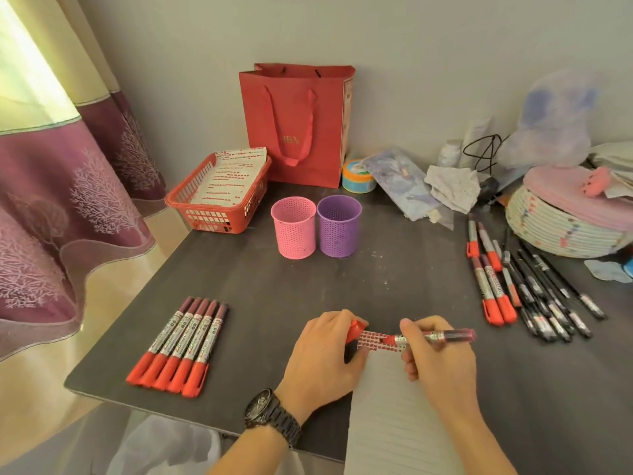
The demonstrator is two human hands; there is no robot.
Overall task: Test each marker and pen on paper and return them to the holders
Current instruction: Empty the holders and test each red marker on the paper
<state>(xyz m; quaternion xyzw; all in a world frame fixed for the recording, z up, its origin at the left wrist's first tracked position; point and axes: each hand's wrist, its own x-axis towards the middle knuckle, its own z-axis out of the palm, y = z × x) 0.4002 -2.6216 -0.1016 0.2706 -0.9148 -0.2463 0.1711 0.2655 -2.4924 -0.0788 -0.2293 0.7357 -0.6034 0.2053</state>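
My right hand grips an uncapped red marker, its tip down on the lined paper where rows of red marks fill the top edge. My left hand rests on the paper's left edge and holds the marker's red cap. A row of several capped red markers lies at the left. More red markers and black pens lie at the right. The pink holder and purple holder stand side by side, upright, at the middle back.
A red basket holding marked paper sits back left, beside a red paper bag. A round tin, cloths, a cable and a woven basket crowd the back right. The table's left edge runs near a purple curtain.
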